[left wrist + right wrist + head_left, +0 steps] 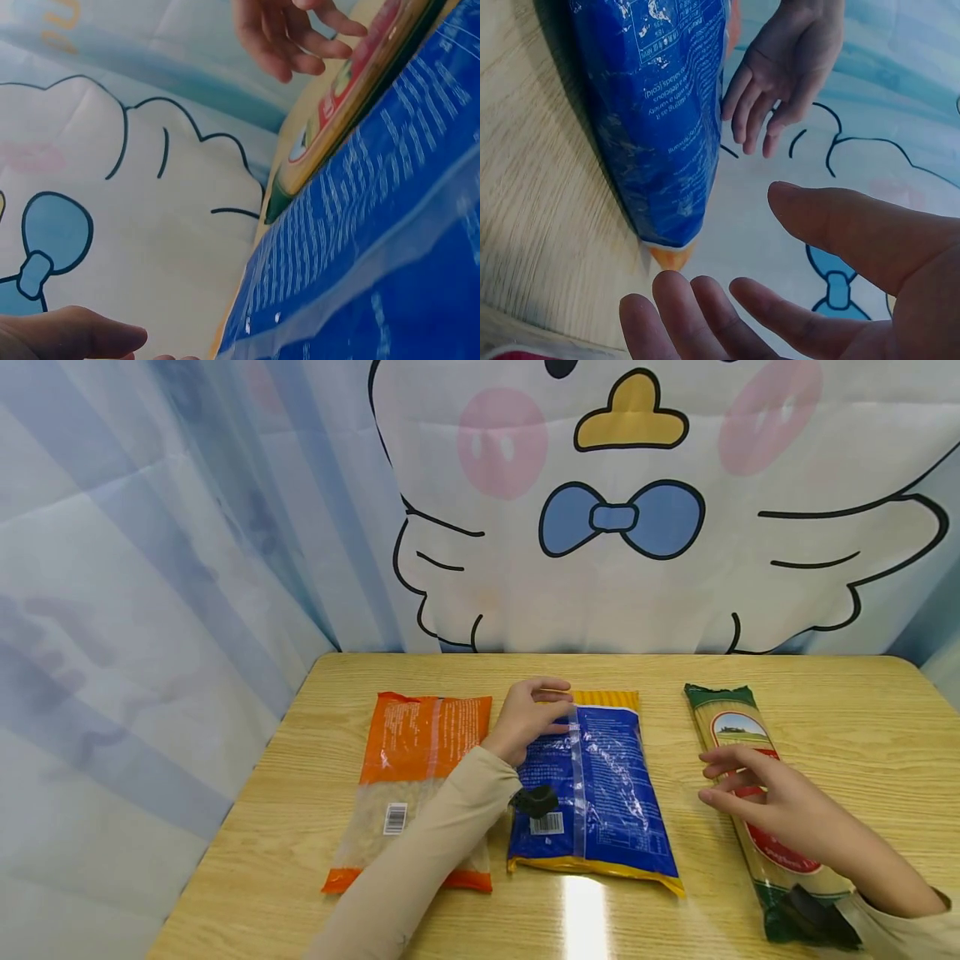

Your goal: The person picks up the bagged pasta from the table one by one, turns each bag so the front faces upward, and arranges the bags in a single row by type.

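The table [255, 860] bears an orange bag [405, 768], blue bag [607, 785] and spaghetti pack [776, 853].

Behind the fingers [552, 683] of the bare left hand [527, 718], a long, plain, pale beige left sleeve [427, 852] reaches the wrist, its cloth gathering into small creases, and a small, rounded, glossy black piece [537, 800] sits beside its cuff [501, 767]. Farther back from the fingers of the bare right hand [783, 810] comes a matching beige right sleeve [900, 931], with uncovered forearm [881, 864] between it and the wrist; close to its edge, well behind the thumb [855, 229], is a longer, blockier black piece [816, 917].
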Demonstrator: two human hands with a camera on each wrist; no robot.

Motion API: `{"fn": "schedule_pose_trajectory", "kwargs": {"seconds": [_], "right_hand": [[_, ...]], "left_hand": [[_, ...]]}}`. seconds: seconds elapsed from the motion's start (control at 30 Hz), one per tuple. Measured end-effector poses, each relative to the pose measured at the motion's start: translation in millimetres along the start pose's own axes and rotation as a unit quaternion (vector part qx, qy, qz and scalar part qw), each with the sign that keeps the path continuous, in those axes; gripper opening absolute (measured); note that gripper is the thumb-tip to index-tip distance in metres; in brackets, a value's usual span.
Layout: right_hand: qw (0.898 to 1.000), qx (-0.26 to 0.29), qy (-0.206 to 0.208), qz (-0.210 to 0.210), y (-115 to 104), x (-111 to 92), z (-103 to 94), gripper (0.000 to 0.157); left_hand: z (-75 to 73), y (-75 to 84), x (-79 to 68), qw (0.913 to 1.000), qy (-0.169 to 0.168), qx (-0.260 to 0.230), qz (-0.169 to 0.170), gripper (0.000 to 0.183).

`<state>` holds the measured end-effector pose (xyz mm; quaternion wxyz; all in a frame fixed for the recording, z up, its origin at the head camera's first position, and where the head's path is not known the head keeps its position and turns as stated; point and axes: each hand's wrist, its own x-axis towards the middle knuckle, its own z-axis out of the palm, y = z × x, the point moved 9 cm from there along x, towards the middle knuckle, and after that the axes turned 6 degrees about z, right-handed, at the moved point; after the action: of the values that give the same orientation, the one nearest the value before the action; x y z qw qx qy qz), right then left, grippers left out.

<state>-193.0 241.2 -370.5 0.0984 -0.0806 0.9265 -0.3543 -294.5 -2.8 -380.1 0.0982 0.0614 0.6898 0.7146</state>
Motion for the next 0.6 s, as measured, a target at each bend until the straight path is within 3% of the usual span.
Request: {"fn": "schedule_pose_trajectory", "kwargs": {"seconds": [0.37,0.6], "right_hand": [[1.000,0.017,-0.008,-0.012,-6.3,4.6,13.2,0.049],[0.998,0.050,-0.035,0.008,-7.2,8.2,26.6,0.054]], "left_hand": [[-28.9,-6.7,-1.9,0.9996,0.021,0.017,-0.004,0.034],[-44.2,-8.7,-2.6,0.9979,0.041,0.049,-0.009,0.039]]}}
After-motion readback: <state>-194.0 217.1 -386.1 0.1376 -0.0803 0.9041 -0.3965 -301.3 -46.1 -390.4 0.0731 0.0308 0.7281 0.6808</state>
